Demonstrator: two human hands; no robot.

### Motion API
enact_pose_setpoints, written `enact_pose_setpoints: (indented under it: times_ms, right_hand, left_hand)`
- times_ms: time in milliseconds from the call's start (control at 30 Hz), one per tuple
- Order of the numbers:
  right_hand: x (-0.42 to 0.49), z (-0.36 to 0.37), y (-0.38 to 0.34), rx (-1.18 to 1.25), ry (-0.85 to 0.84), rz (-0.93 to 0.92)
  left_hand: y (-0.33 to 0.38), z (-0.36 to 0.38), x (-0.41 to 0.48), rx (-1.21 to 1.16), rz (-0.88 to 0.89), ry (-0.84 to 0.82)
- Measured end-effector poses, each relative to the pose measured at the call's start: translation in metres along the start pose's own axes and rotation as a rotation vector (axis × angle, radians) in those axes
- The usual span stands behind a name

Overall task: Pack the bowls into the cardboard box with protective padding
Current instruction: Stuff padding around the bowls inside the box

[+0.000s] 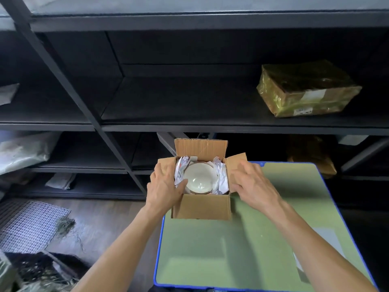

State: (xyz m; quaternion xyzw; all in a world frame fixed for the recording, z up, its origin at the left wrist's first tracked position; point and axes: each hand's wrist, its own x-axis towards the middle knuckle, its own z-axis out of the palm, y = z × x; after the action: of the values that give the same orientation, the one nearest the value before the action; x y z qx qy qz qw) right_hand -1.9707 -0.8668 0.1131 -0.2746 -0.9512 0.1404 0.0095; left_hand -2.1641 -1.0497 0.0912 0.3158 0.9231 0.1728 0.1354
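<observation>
Sitting at the far left corner of a green table, the cardboard box is open at the top, with its back flap standing upright and the two side flaps folded outward. A white bowl lies inside, mouth up and roughly centred. Crumpled padding is stuffed between the bowl and the left and right walls, most likely so the bowl cannot slide or knock against the cardboard. Whether more bowls sit beneath it cannot be told from this angle. The left hand lies flat on the left flap, fingers straight and gripping nothing, while its thumb reaches inward to touch the padding beside the bowl's rim. It seems to be both pinning the flap out of the way and pressing the paper down. The right hand rests on the right flap with its fingers spread and relaxed, also holding nothing, which keeps that side open and steadies the box on the table. No padding covers the top of the bowl, so the packing looks nearly done but not finished. A layer over the bowl would be wise before the flaps are closed. Dark shelves stand behind the box, with a wrapped parcel on one of them.
</observation>
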Motion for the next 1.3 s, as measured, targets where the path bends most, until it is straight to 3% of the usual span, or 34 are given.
enact_pose_setpoints:
  times_ms: [167,267,533,700,900,1000,1200,1300]
  right_hand:
    - [0.009,-0.002,-0.012,0.064,0.148,-0.094]
    - [0.016,-0.001,-0.024,0.035,0.109,-0.082]
    - [0.019,0.008,-0.046,0.073,0.088,-0.115]
    - [0.019,0.024,-0.044,0.061,0.113,-0.08]
    - [0.021,0.024,-0.051,0.063,0.152,-0.025]
    - [0.019,0.012,-0.042,0.113,0.244,0.064]
    - [0.011,0.008,-0.02,-0.061,0.266,0.178]
    - [0.004,0.018,-0.004,-0.135,0.234,0.199]
  left_hand:
    - [0.006,-0.013,-0.006,0.057,0.04,0.266]
    - [0.008,-0.018,-0.003,0.047,0.138,0.36]
    - [0.026,-0.003,-0.01,-0.071,0.334,0.226]
    - [0.023,0.009,-0.003,-0.044,0.348,0.183]
    - [0.02,0.009,0.006,-0.111,0.355,0.216]
    - [0.01,-0.004,0.009,-0.161,0.295,0.336]
    - [0.009,-0.013,0.023,0.294,0.365,0.363]
    - [0.019,-0.012,0.025,0.453,0.3,0.306]
